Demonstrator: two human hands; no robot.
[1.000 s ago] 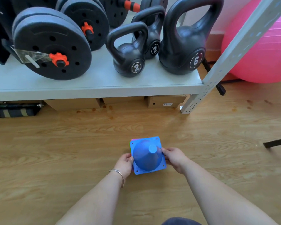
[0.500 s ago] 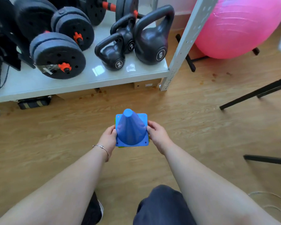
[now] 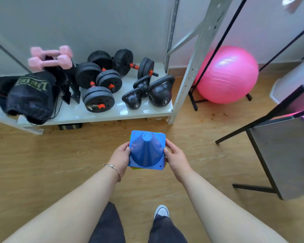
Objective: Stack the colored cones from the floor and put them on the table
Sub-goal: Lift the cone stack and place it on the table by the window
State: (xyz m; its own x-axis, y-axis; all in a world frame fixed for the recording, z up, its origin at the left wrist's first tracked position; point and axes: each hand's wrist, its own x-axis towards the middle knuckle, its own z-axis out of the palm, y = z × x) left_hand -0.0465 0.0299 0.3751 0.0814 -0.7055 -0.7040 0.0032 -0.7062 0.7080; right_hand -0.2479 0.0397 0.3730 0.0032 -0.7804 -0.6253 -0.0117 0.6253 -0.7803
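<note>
A stack of cones (image 3: 146, 151) with a blue one on top is held up in front of me, off the wooden floor. Green, orange and pink base edges peek out beneath the blue base. My left hand (image 3: 120, 156) grips the stack's left side and my right hand (image 3: 175, 157) grips its right side. A dark table (image 3: 286, 158) with black legs stands to the right, its top at about the height of my hands.
A white metal shelf (image 3: 95, 113) ahead carries black dumbbells (image 3: 98, 100), kettlebells (image 3: 160, 92), pink dumbbells and a dark bag (image 3: 32, 97). A pink exercise ball (image 3: 228, 76) sits right of the shelf post. My legs and a shoe show below.
I have risen from near the floor to standing, lifting the cone stack with both hands. The shelf now looks farther away and the table has come into view on the right.
</note>
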